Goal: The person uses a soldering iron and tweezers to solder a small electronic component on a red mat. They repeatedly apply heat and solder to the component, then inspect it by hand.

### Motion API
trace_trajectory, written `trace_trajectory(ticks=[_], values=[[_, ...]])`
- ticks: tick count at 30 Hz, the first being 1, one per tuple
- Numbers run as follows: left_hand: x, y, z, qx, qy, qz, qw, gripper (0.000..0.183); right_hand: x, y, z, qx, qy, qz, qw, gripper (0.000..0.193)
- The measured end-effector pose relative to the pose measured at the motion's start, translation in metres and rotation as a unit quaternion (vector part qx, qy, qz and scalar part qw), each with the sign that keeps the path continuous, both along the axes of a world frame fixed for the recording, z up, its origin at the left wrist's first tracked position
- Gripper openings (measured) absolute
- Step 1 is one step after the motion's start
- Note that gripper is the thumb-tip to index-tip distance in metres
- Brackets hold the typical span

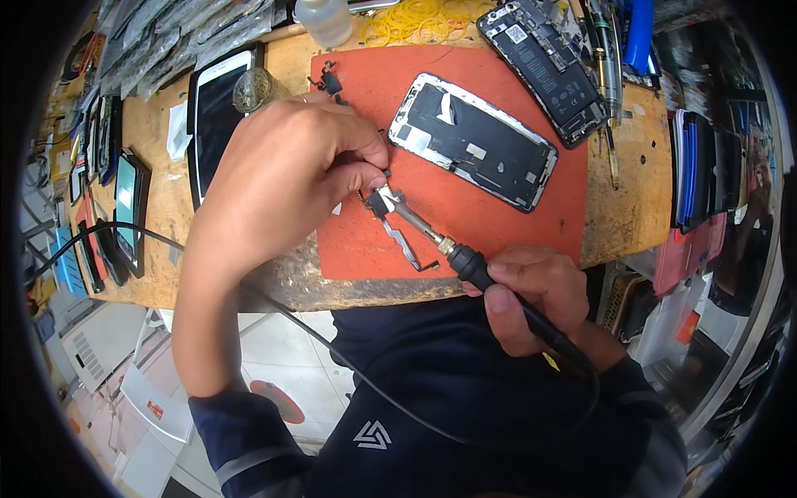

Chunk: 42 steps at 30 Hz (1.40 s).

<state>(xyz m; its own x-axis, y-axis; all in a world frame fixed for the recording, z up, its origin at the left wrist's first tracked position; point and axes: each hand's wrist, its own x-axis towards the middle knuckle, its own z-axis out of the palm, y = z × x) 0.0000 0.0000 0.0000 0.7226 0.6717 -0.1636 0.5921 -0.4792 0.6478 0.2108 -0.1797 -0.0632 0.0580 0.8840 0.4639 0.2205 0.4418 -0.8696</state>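
Black-handled soldering iron (465, 261) in the right hand (535, 290); small dark part (378, 204) at the left fingertips
Thumb and forefinger of the left hand (286, 158) pinch narrowly on the part's upper end (exact contact is partly hidden); right fingers close around the handle, the iron's metal end just below the left fingertips; beyond them, rightward, a phone screen (498, 162) lies on an orange-red mat (502, 230).

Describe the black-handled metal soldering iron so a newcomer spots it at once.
Find the flat orange-red mat on the worn wooden workbench. Near its lower edge, the person's bare right hand grips a black-handled, silver-barrelled soldering iron, its tip pointing up-left toward the bare left hand. Unlike the flat, white-rimmed phone screen nearby, it is slim, rod-shaped and trails a thin black cable.
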Motion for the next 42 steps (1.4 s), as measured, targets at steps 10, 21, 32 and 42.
trace_trajectory(ticks=[10, 21, 32, 42], values=[[0.002, 0.012, 0.0, 0.054, 0.019, -0.063, 0.996, 0.015, -0.004, 0.003, 0.001, -0.029, -0.023, -0.012, 0.999, 0.017], [0.001, 0.015, -0.002, 0.045, 0.021, -0.073, 0.996, 0.014, -0.003, 0.004, 0.001, -0.027, -0.032, -0.004, 0.999, 0.017], [0.002, 0.014, 0.0, 0.051, 0.024, -0.073, 0.996, 0.014, -0.006, 0.006, 0.0, -0.012, -0.024, -0.01, 1.0, 0.017], [0.002, 0.012, 0.0, 0.072, 0.024, -0.076, 0.994, 0.014, -0.006, 0.007, -0.002, 0.011, -0.037, -0.011, 0.999, 0.017]])
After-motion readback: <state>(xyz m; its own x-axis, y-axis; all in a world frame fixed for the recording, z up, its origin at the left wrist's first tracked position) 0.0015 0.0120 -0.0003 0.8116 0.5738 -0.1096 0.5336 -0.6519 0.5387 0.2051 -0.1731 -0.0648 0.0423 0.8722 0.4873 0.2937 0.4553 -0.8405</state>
